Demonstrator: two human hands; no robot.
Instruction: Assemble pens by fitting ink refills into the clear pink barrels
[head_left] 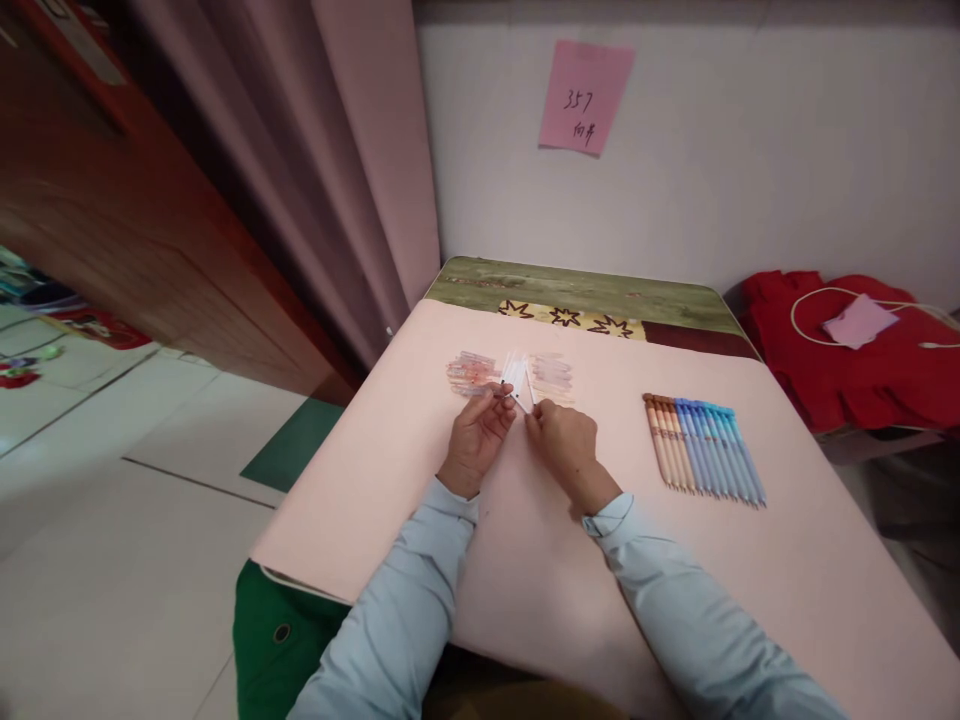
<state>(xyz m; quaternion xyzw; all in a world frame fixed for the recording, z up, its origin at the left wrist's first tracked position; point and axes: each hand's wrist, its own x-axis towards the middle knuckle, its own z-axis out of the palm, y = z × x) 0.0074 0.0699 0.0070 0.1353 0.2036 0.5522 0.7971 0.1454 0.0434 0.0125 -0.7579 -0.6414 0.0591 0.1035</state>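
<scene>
My left hand [474,440] is closed in a pinch around a small, slender dark-and-clear piece, perhaps a pen part, too small to name surely. Beside it, my right hand [564,445] has its fingers closed on a thin white stick [521,405] that looks like a pen refill. Just beyond my fingers lie several slim white refills [514,368] side by side. Left of them is a group of translucent reddish-brown tubes [471,370], partly behind my left hand. A group of pale purplish translucent tubes [551,372] lies to the right.
A neat row of assembled pens [701,450], brown through blue, lies on the pink-covered table [360,480] at right. Red cloth [900,375] with a white cable sits beyond the right edge. A curtain [375,150] hangs at left, and a wall [697,150] stands behind.
</scene>
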